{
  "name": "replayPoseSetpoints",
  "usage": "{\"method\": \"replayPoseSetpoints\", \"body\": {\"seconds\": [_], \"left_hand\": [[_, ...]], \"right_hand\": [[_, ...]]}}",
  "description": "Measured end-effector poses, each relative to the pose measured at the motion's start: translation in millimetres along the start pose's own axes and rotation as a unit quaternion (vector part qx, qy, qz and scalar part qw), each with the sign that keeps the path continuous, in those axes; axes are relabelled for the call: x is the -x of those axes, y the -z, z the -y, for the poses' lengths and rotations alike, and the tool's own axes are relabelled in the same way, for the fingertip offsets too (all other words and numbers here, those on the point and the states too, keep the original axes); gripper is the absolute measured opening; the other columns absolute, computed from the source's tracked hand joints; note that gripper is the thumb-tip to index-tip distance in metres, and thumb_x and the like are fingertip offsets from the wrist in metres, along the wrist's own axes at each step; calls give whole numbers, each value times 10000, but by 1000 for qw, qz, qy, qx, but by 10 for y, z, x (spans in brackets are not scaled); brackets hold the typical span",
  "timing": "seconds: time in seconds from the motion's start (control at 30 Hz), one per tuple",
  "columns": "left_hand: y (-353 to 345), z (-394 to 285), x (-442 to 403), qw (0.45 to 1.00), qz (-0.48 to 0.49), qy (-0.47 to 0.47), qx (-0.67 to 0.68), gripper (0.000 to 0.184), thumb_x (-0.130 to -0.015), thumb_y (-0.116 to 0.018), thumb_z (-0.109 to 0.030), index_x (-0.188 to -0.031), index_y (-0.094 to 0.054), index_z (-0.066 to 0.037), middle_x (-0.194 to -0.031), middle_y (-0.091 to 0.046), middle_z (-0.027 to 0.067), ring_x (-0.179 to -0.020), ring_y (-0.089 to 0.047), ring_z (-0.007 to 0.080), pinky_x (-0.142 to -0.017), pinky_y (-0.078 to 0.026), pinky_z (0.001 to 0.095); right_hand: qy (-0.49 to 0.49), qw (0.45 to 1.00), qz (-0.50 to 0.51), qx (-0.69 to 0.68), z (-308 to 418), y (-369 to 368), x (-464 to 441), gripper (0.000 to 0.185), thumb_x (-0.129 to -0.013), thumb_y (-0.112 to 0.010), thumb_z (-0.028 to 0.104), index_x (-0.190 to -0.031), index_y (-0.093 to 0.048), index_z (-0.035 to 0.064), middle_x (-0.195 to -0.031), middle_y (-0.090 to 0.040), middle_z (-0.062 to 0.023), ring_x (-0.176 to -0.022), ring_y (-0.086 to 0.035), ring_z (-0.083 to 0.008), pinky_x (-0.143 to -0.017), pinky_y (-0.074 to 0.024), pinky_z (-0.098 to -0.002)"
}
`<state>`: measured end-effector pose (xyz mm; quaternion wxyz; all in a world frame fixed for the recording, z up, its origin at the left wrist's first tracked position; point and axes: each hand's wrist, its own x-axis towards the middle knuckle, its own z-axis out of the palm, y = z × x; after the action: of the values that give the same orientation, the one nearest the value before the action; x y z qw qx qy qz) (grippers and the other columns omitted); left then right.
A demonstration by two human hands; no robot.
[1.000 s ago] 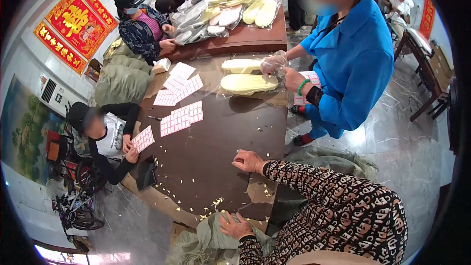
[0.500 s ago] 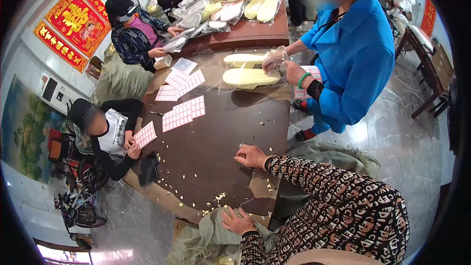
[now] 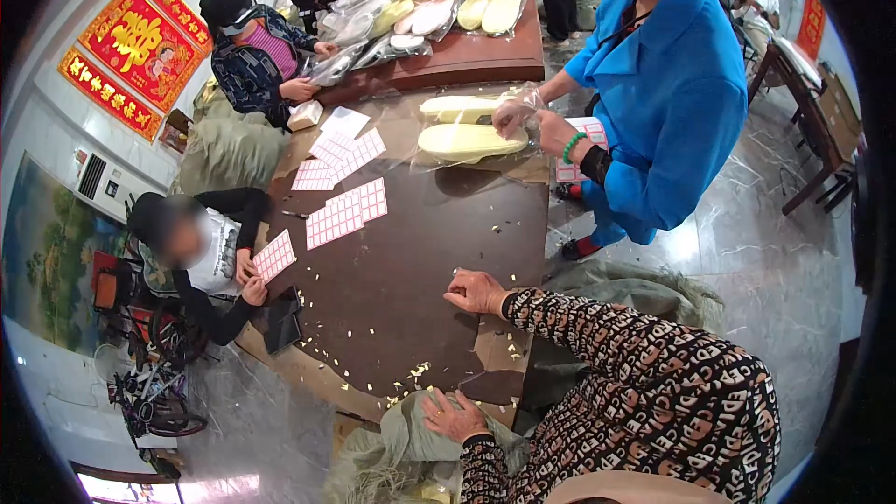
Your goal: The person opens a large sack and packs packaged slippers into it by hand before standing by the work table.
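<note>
My left hand (image 3: 454,415) lies with spread fingers on a grey-green woven sack (image 3: 411,425) draped over the near table edge. My right hand (image 3: 476,292) rests on the brown table top (image 3: 392,252) with its fingers curled in; whether it holds anything is hidden. A tiny pale spot shows at its fingers. Small yellowish scraps (image 3: 417,371) are strewn on the table beside my left hand. Farther up, a co-worker in blue handles pale yellow insoles (image 3: 471,142) in a clear plastic bag.
Label sheets (image 3: 345,215) with red grids lie mid-table near a pen (image 3: 295,215). A seated co-worker holds another sheet (image 3: 273,257) beside a dark phone (image 3: 282,327). Bagged insoles (image 3: 448,0) are heaped on the far reddish table, where another co-worker stands.
The view has shifted slightly. The co-worker in blue has moved a hand a little over the bagged insoles. My two hands keep nearly the same place and shape.
</note>
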<state>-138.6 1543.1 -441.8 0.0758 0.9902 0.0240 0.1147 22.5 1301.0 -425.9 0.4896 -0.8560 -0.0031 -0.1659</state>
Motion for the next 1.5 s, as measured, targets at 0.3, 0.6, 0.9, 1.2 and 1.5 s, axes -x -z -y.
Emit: {"method": "replayPoseSetpoints", "body": {"seconds": [0.3,0.6,0.9,1.2,1.5], "left_hand": [[-24,-5,10,1000,-6,1,4,490,-901,-575,-362,-1309,-539,-92,-1408,-445,161,-1292,-411,325,-1050,-273,522],[16,-29,-5,999,32,22,28,513,-911,-571,-375,-1335,-515,-91,-1451,-400,154,-1359,-343,315,-1084,-226,558],[-28,-1,12,999,20,17,22,508,-903,-579,-376,-1328,-522,-103,-1444,-410,151,-1349,-359,314,-1079,-235,550],[-115,59,25,1000,1,13,4,498,-899,-577,-380,-1314,-546,-105,-1417,-446,145,-1302,-407,309,-1058,-269,531],[-138,78,26,1000,-16,-3,-6,490,-901,-579,-386,-1301,-555,-103,-1398,-463,151,-1287,-421,308,-1048,-285,521]], "right_hand": [[3,1000,-3,5,7,15,-5,228,-824,-667,288,-812,-685,61,-831,-632,-105,-765,-635,-281,-709,-526,-370],[0,1000,-2,0,3,23,-10,240,-822,-670,293,-810,-681,53,-831,-629,-99,-788,-631,-279,-720,-522,-364],[-8,1000,8,13,18,24,2,259,-824,-664,309,-817,-679,51,-851,-636,-101,-798,-633,-278,-728,-521,-368],[10,1000,-10,22,16,-15,22,247,-818,-674,291,-794,-673,46,-798,-622,-96,-754,-624,-270,-696,-518,-361],[39,998,-32,31,-2,-36,26,223,-812,-684,268,-785,-664,48,-753,-613,-86,-704,-619,-258,-654,-515,-357]]}}
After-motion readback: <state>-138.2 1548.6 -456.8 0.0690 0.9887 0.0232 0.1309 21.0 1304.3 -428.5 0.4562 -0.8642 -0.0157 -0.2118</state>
